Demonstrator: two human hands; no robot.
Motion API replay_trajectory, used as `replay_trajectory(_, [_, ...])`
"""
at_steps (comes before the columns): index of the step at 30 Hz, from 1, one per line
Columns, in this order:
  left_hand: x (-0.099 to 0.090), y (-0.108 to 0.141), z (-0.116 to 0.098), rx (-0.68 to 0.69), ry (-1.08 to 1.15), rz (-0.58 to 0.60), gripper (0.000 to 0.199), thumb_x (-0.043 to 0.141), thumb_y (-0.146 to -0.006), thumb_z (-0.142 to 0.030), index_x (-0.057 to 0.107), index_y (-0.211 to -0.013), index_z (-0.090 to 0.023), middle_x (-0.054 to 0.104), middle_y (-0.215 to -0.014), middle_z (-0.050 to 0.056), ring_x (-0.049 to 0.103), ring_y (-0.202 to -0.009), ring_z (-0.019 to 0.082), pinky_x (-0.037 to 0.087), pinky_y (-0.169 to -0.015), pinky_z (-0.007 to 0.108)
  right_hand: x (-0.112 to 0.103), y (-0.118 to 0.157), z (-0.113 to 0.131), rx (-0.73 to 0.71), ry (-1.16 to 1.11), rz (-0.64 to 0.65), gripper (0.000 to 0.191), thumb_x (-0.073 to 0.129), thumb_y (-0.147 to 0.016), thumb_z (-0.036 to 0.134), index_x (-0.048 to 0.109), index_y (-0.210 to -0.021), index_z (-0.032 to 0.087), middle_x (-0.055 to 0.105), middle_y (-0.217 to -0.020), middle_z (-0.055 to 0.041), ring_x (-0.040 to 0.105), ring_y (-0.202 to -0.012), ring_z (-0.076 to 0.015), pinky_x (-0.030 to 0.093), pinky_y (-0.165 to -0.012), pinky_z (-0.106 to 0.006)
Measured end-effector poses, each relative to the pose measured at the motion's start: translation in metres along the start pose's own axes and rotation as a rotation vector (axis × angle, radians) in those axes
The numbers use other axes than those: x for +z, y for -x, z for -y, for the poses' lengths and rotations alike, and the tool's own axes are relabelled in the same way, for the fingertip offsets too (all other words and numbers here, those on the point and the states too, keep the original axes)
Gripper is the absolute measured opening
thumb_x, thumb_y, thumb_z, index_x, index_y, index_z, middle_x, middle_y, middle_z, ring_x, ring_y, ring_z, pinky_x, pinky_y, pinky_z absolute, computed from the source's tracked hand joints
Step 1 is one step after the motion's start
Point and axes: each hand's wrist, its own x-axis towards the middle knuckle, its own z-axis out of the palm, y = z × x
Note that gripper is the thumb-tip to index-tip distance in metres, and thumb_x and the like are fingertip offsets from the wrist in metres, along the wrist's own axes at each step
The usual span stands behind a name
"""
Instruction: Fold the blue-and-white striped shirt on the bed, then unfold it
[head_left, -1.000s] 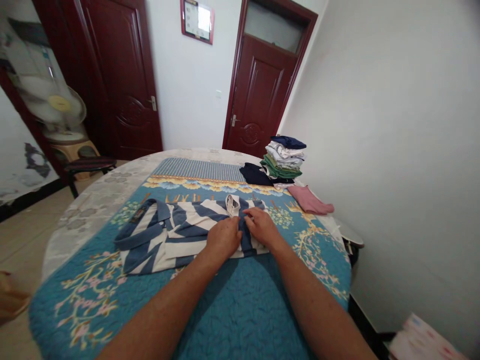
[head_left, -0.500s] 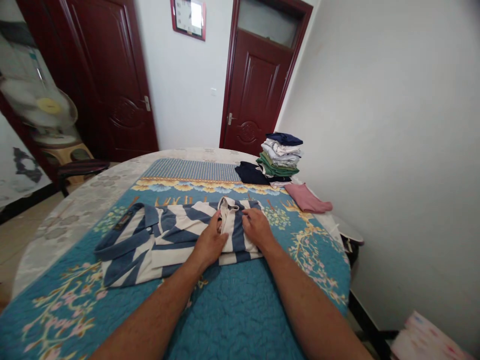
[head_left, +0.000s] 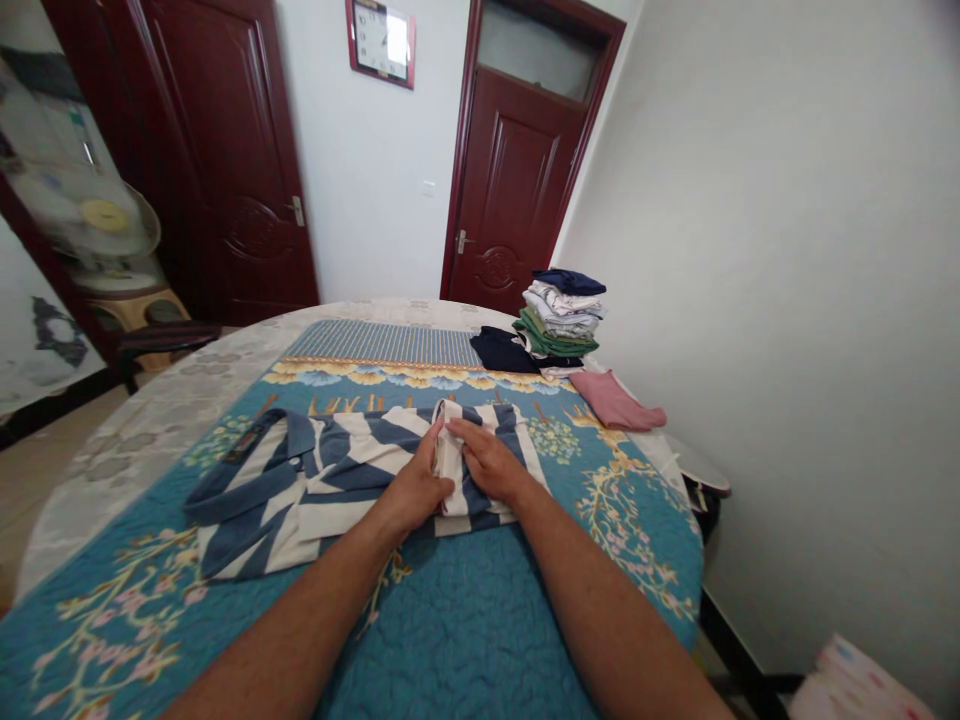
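Note:
A blue-and-cream striped collared shirt [head_left: 349,460] lies lengthwise across the bedspread, its collar at the left and its hem end folded over at the right. My left hand [head_left: 415,488] is closed on the edge of that fold, thumb on the near side and fingertips partly hidden by the cloth. Just to its right, my right hand [head_left: 489,465] bears on the folded part, its fingers curled at the same edge and almost touching the left fingertips.
Folded clothes [head_left: 561,315] are stacked at the table's far right, a dark folded garment [head_left: 502,350] beside them. A pink garment [head_left: 616,400] lies nearer, at the right edge. The teal flowered bedspread [head_left: 465,620] covers much of the round table [head_left: 97,450]. A wall [head_left: 772,330] stands close on the right.
My right hand has moved left over the fold, up to the left hand. The raised, gaping hem between the hands now looks flatter and narrower.

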Motion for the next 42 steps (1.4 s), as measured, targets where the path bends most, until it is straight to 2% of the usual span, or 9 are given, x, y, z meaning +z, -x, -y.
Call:
replay_trajectory(5, [-0.001, 0.002, -0.003, -0.079, -0.235, 0.015, 0.093, 0.058, -0.068, -0.008, 0.046, -0.161, -0.016, 0.072, -0.089, 0.003, 0.056, -0.058, 0.012, 0.043, -0.054, 0.023, -0.006, -0.001, -0.007, 0.212, 0.188, -0.009, 0.049, 0.044, -0.103, 0.020, 0.058, -0.150, 0.021, 0.055, -0.158, -0.0127, 0.047, -0.148, -0.0255, 0.031, -0.126, -0.053])
replay_trajectory(11, [0.002, 0.005, -0.009, -0.144, -0.205, -0.003, 0.097, 0.058, -0.068, -0.009, 0.041, -0.163, -0.017, 0.073, -0.092, 0.004, 0.059, -0.060, 0.014, 0.048, -0.057, 0.024, -0.008, -0.015, -0.012, 0.339, 0.292, 0.066, 0.052, 0.047, -0.107, 0.052, 0.055, -0.153, 0.027, 0.048, -0.164, -0.0103, 0.039, -0.153, -0.0325, 0.024, -0.125, -0.060])
replay_trajectory(15, [0.002, 0.005, -0.010, -0.144, -0.150, -0.021, 0.107, 0.060, -0.067, -0.009, 0.028, -0.168, -0.020, 0.074, -0.111, 0.009, 0.060, -0.058, 0.012, 0.051, -0.056, 0.024, -0.007, -0.028, -0.022, 0.334, 0.323, -0.061, 0.043, 0.048, -0.108, 0.039, 0.062, -0.145, 0.020, 0.059, -0.153, -0.0131, 0.048, -0.145, -0.0281, 0.029, -0.123, -0.050])
replay_trajectory(18, [0.003, 0.006, -0.011, -0.134, -0.055, -0.056, 0.117, 0.063, -0.066, -0.009, 0.012, -0.171, -0.022, 0.068, -0.136, 0.015, 0.064, -0.062, 0.013, 0.053, -0.056, 0.025, -0.009, -0.029, -0.022, 0.322, 0.340, -0.260, 0.033, 0.047, -0.105, 0.022, 0.072, -0.126, 0.014, 0.072, -0.132, -0.0142, 0.059, -0.129, -0.0242, 0.037, -0.116, -0.038])
replay_trajectory(20, [0.003, 0.007, -0.012, -0.143, 0.038, -0.065, 0.117, 0.065, -0.065, -0.008, 0.014, -0.170, -0.019, 0.065, -0.141, 0.017, 0.068, -0.071, 0.016, 0.055, -0.061, 0.026, -0.012, -0.025, -0.015, 0.321, 0.336, -0.312, 0.031, 0.044, -0.106, 0.020, 0.075, -0.109, 0.015, 0.077, -0.113, -0.0122, 0.065, -0.113, -0.0227, 0.041, -0.107, -0.033])
replay_trajectory(27, [0.002, 0.006, -0.008, -0.083, 0.188, 0.001, 0.109, 0.064, -0.064, -0.006, 0.027, -0.166, -0.016, 0.064, -0.145, 0.016, 0.070, -0.090, 0.019, 0.055, -0.069, 0.024, -0.009, -0.022, 0.028, 0.452, 0.177, -0.130, 0.037, 0.050, -0.107, 0.047, 0.075, -0.099, 0.020, 0.079, -0.098, -0.0089, 0.070, -0.092, -0.0205, 0.042, -0.080, -0.028])
replay_trajectory(32, [0.000, 0.003, 0.000, -0.081, 0.218, 0.039, 0.121, 0.060, -0.065, -0.008, 0.005, -0.172, -0.027, 0.049, -0.162, 0.015, 0.066, -0.073, 0.014, 0.052, -0.060, 0.025, -0.006, -0.024, 0.043, 0.528, 0.116, 0.007, 0.056, 0.053, -0.098, 0.070, 0.075, -0.102, 0.019, 0.078, -0.097, -0.0111, 0.069, -0.090, -0.0230, 0.042, -0.076, -0.029])
replay_trajectory(37, [0.001, 0.005, -0.001, -0.082, 0.194, 0.088, 0.124, 0.056, -0.065, -0.008, -0.002, -0.172, -0.026, 0.038, -0.170, 0.015, 0.065, -0.075, 0.014, 0.051, -0.058, 0.026, -0.009, -0.024, 0.037, 0.575, 0.047, 0.035, 0.032, 0.054, -0.100, 0.044, 0.073, -0.097, 0.018, 0.077, -0.097, -0.0091, 0.067, -0.087, -0.0204, 0.042, -0.075, -0.028])
replay_trajectory(42, [0.002, 0.008, -0.008, -0.104, 0.178, 0.133, 0.113, 0.060, -0.070, -0.010, 0.014, -0.172, -0.025, 0.033, -0.173, 0.016, 0.067, -0.081, 0.015, 0.054, -0.062, 0.026, -0.006, -0.028, 0.023, 0.706, -0.256, -0.080, 0.017, 0.054, -0.092, 0.025, 0.068, -0.084, 0.019, 0.072, -0.082, -0.0043, 0.065, -0.074, -0.0174, 0.046, -0.069, -0.025])
